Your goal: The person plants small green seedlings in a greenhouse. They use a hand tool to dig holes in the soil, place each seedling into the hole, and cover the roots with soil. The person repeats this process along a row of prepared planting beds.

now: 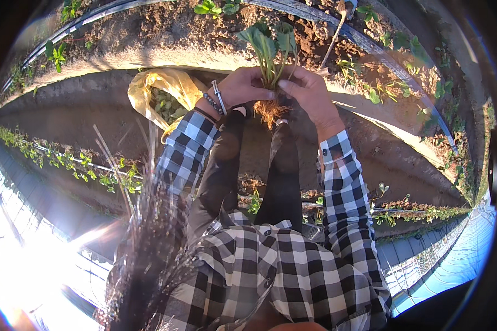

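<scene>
A leafy seedling that looks like a strawberry plant (pixel 269 62) is held upright, its bare reddish-brown roots (pixel 270 109) hanging down over the furrow. My left hand (pixel 245 87) grips its stems from one side, thumb just above the roots. On the other side, my right hand (pixel 308 93) has its thumb against the stem base and its fingers behind, partly hidden by the plant. A yellow plastic bag (pixel 138 93) stands beside my left wrist, its mouth showing green leaves (pixel 165 105) inside.
Ahead lies a raised soil bed (pixel 120 45) with small plants and drip tape (pixel 368 41). A thin stick (pixel 334 39) leans on the soil near my right hand. Behind my legs runs another planted bed (pixel 414 211). Glare washes out the lower left.
</scene>
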`<state>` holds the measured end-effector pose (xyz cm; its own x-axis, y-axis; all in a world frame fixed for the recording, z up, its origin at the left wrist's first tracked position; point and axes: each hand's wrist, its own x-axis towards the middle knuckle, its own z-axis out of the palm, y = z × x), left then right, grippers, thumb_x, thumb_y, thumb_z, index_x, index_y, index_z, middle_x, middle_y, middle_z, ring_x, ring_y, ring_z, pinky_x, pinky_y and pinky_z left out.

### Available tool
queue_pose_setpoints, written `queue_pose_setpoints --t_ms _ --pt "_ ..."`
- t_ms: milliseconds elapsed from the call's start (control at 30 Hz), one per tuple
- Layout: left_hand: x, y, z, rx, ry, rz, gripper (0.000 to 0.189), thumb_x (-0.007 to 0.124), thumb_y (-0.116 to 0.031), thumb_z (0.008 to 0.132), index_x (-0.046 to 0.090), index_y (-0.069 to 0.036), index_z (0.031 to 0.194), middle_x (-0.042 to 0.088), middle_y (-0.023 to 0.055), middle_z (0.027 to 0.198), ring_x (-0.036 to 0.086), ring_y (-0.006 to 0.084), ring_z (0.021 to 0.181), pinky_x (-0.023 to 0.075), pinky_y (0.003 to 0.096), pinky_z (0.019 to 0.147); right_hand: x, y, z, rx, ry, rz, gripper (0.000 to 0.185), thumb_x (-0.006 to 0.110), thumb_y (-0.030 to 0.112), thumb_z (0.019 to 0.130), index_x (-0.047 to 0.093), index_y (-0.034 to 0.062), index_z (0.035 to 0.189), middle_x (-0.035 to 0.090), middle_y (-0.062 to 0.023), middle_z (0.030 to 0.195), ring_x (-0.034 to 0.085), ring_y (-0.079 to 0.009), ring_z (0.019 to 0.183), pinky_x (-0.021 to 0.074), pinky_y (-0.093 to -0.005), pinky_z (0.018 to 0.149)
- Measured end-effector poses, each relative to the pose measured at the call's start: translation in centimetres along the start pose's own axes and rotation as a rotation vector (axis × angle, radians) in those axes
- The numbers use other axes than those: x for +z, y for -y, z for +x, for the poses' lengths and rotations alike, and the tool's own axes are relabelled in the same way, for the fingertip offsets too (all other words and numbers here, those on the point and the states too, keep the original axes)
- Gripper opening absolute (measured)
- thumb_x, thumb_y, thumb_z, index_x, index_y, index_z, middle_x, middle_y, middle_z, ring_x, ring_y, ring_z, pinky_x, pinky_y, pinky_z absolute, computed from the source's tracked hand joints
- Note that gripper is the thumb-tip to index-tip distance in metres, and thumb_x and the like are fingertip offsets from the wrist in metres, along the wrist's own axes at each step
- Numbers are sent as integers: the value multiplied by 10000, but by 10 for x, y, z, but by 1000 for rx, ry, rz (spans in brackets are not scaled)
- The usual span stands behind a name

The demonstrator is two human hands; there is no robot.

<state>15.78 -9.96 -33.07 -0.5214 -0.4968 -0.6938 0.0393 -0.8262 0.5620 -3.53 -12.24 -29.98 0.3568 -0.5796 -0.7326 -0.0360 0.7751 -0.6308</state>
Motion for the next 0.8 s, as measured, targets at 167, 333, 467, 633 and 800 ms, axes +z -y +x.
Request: queue_pose_setpoints --t_ms 167,333,467,633,800 --pt "19 18 29 -5 -109 -4 384 707 -34 734 575 36 1088 647 75 949 614 129 850 506 264 776 -18 -25 -11 -99 -204 149 411 552 -28 822 497 -5 1229 615 -47 973 593 -97 810 488 -221 732" --pt "33 25 39 -16 -310 -87 284 718 -27 743 602 33 995 646 80 906 625 140 806 513 263 752 -18 -49 -24 -85 -268 -443 477 706 123 704 541 29 1141 615 -91 968 610 -152 829 489 -270 720" --pt "53 25 44 12 -393 -108 225 733 -51 741 623 12 927 647 52 795 606 110 680 476 218 593 -13 -56 -19 -163 -350 -691 441 745 159 670 584 49 1066 624 -99 855 620 -235 782 493 -315 692" --pt "67 24 45 78 -440 -311 157 733 -80 752 633 -12 852 626 24 710 549 66 564 396 187 483 -21 -69 -20 -221 -404 -402 231 705 91 721 634 40 936 613 -83 845 604 -200 752 485 -279 682" --pt "69 19 49 -84 -593 -477 125 734 -70 732 640 -36 808 613 10 698 531 80 531 408 209 475 -21 -73 -27 -225 -431 -64 108 636 43 799 645 28 906 612 -26 880 571 -113 790 456 -237 726"
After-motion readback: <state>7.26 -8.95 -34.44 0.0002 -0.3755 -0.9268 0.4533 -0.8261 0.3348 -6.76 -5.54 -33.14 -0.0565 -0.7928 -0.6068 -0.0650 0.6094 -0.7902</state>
